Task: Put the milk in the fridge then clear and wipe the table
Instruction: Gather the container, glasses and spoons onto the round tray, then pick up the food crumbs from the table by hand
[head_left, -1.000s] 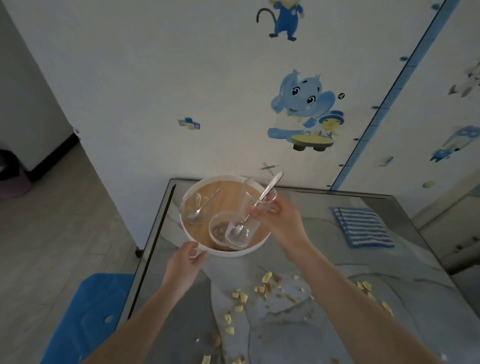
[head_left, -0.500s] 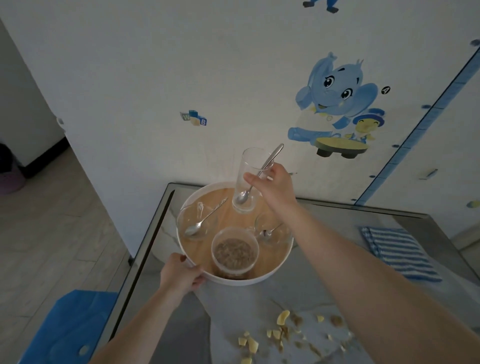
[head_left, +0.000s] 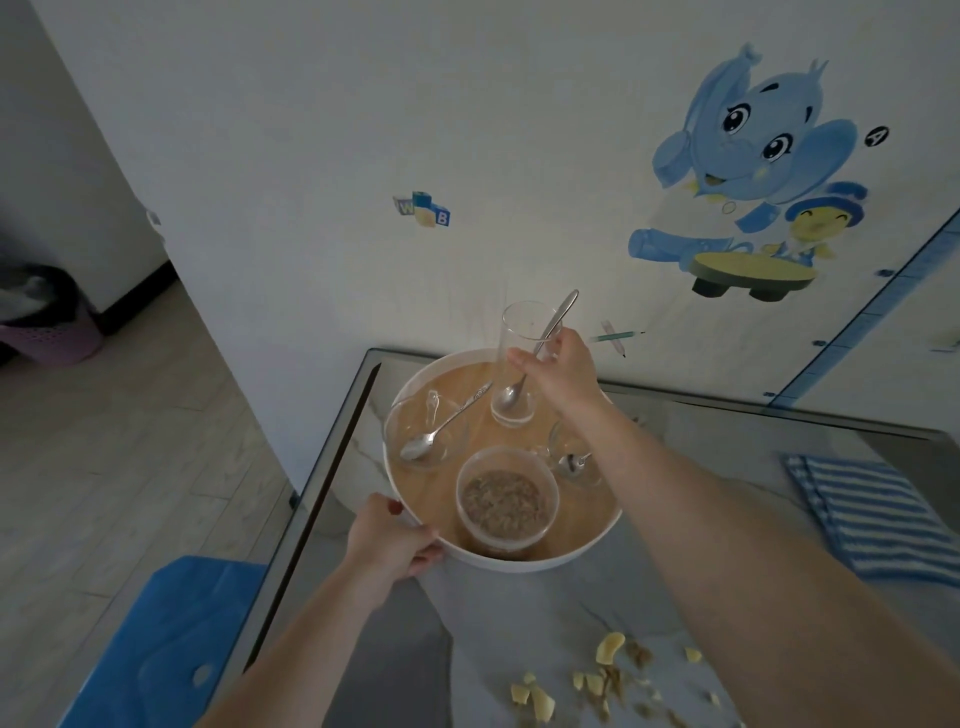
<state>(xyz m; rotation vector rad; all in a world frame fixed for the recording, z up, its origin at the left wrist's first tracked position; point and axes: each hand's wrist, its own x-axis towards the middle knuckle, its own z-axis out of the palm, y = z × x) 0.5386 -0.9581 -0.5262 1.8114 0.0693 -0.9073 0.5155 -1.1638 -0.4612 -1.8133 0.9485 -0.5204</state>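
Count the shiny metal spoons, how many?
3 spoons. One in the tall clear glass, one in the left glass bowl, one in the right glass bowl, half hidden by the arm.

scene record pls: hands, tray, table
left hand: grips tray at near rim
right hand: holds glass upright at tray's far side
glass contents: spoon only
tray, other: tub of brown grainy food; left bowl and right bowl, a spoon in each
table: crumbs near side, cloth to the right
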